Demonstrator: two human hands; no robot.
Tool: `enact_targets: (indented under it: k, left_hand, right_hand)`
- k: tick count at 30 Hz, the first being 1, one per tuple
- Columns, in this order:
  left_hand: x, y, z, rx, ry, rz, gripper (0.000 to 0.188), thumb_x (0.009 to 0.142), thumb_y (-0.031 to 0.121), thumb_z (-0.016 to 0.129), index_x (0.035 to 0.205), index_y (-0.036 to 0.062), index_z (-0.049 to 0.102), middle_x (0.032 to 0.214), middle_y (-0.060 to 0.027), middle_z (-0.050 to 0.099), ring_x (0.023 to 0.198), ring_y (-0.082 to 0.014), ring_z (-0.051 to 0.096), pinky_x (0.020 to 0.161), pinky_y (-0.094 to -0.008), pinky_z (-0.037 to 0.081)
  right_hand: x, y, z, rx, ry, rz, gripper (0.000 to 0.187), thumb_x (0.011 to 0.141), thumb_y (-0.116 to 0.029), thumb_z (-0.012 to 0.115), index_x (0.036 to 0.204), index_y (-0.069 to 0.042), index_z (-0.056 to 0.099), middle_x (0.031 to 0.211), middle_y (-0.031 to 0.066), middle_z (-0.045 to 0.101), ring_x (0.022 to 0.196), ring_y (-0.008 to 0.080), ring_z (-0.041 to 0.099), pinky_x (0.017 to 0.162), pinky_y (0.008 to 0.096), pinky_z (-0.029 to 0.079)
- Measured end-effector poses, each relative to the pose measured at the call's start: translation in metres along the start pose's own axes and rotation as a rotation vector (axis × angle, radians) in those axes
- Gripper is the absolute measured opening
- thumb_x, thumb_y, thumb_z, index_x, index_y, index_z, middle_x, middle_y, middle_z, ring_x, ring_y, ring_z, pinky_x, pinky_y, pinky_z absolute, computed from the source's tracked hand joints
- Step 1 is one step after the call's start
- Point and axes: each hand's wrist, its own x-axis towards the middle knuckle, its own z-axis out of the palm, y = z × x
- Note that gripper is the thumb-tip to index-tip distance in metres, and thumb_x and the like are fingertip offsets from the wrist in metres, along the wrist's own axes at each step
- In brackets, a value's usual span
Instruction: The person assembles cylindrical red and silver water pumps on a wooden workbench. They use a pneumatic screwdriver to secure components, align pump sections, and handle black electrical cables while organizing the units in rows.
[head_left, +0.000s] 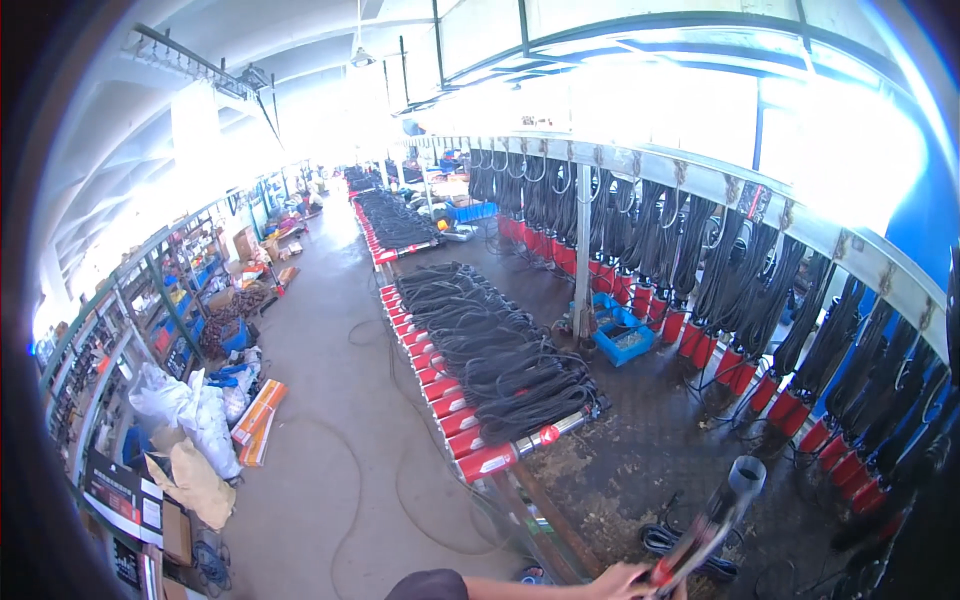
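We stand in a factory workshop, a long hall given over to goods of one kind. Beside us, red tubes lie in rows under coiled black cables; more cables hang from hooks on a pale raised rail, red tubes at their lower ends. Left of the bare grey floor, we see metal shelves packed with small stock, with orange cartons and white plastic piled before them. Blue bins sit near the rail. Above us, a lamp hangs below a pale, ribbed roof.
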Motion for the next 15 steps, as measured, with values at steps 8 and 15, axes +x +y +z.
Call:
enact_targets:
  k: [8,15]
  left_hand:
    - [0.102,-0.129,0.079,-0.081,-0.003,-0.399,0.057,0.088,0.05,0.063,0.095,-0.0061,0.073,0.092,-0.024,0.072,0.086,-0.0332,0.072,0.072,-0.0449,0.054]
    - [0.072,-0.089,0.092,0.313,-0.375,-0.568,0.066,0.091,0.058,0.053,0.088,-0.004,0.073,0.091,-0.027,0.072,0.094,-0.0407,0.071,0.084,-0.0479,0.056]
  right_hand:
    - [0.044,0.179,-0.077,0.249,0.367,0.253,0.045,0.097,-0.017,0.066,0.137,-0.003,0.05,0.12,0.0141,0.063,0.1,0.028,0.066,0.085,0.042,0.059]
    - [0.004,0.239,-0.059,0.284,0.337,0.264,0.033,0.099,-0.026,0.06,0.124,-0.006,0.061,0.108,0.0097,0.068,0.094,0.0199,0.065,0.079,0.0369,0.055]
